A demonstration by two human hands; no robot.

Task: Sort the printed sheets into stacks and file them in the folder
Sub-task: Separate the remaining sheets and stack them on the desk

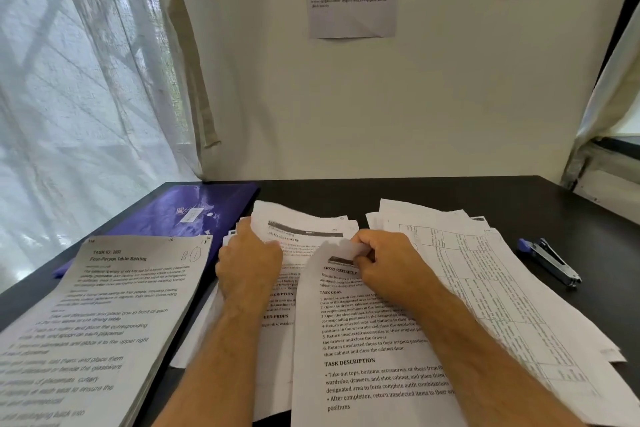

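Pinching the top corner of the front sheet (374, 350), the right hand (384, 267) has its fingers curled tight on the paper's upper edge, which buckles up off the pile. That sheet runs lengthwise toward the person, its long axis nearly straight back to front, so the held corner is its far end. The left hand (247, 265) lies just beside it, palm down on the middle pile (301, 229), fingers bent over the pile's far left edge — pressing it flat, I judge, while the other hand works one page loose.

To the left sits a thick sorted stack (104, 315), tilted and overlapping the purple folder (187, 211), which lies closed at the far left of the black table (433, 191). To the right, the table-printed sheets (485, 274) fan out loosely; a blue stapler (550, 262) rests well apart beyond them.

The lifted sheet belongs to the right hand, yet the thick stack and the folder both lie leftward — past the left hand. Going there would mean crossing over it or handing the sheet across.
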